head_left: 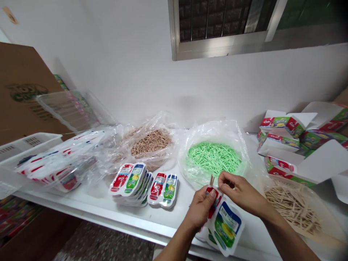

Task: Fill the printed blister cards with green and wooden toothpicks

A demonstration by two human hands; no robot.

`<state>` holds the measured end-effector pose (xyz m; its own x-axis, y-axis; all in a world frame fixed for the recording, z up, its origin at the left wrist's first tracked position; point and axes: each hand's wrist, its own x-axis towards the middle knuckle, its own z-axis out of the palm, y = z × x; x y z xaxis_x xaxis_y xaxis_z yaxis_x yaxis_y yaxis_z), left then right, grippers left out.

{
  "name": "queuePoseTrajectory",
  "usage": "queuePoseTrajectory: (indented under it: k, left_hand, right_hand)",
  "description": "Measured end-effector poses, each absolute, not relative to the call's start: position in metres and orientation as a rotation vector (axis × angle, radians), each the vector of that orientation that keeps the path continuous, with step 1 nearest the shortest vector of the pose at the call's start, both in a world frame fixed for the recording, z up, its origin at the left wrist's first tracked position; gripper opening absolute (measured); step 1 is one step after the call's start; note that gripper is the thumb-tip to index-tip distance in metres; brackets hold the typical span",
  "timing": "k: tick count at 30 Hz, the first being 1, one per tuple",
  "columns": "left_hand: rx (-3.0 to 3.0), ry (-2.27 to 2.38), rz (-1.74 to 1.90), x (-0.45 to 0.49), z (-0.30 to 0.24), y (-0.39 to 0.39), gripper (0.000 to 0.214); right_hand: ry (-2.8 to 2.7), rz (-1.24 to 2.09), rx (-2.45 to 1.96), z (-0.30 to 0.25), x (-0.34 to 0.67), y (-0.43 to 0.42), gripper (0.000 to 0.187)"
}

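My left hand [202,206] is closed around a bottle-shaped twin pack [227,228] with a red half and a green-and-blue half. More packs show beneath it, partly covered. Two thin brown sticks [212,180] poke up from the top of the red half. Beside that top, my right hand [237,190] has its fingers curled together; what they pinch, if anything, is hidden. Left of my hands lie a stack of similar packs [130,181] and a smaller pile of packs [163,190].
Behind my hands are a plastic bag of green sticks [214,157] and a bag of brown sticks [152,143]. More brown sticks [293,208] lie at right, below opened printed boxes [282,123]. A white basket [29,139] and cardboard carton [27,79] stand left.
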<state>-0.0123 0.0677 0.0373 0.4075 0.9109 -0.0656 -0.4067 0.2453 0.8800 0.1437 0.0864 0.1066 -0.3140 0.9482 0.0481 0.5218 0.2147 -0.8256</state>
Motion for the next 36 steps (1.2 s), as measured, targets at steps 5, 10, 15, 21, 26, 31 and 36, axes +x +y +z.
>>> queuePoseTrajectory:
  k: [5,10,15,21,26,31,36]
  left_hand:
    - [1.066,0.734,0.986,-0.014,0.043,0.068,0.040]
    - [1.165,0.766,1.016,-0.025,0.049,0.070,0.037]
    - [1.209,0.765,1.085,-0.045,0.054,0.074,0.030]
    - [1.229,0.742,1.161,-0.061,0.052,0.077,0.042]
    - [1.196,0.790,1.135,-0.067,0.051,0.075,0.073]
    - [1.216,0.882,1.186,-0.074,0.053,0.071,0.050]
    - [1.410,1.040,1.204,-0.085,0.048,0.071,0.018]
  right_hand:
    - [-1.840,0.953,-1.276,0.107,0.138,0.085,0.018]
    - [-1.974,0.929,-1.244,0.111,0.142,0.084,0.019]
    - [-1.841,1.111,-1.265,0.099,0.164,0.083,0.044]
    - [-1.929,0.954,-1.197,0.087,0.160,0.081,0.033]
    - [-1.957,0.633,-1.141,0.086,0.146,0.082,0.031]
    - [-1.983,0.579,-1.115,0.079,0.137,0.084,0.029]
    - [-2.003,0.668,-1.107,0.081,0.131,0.086,0.027]
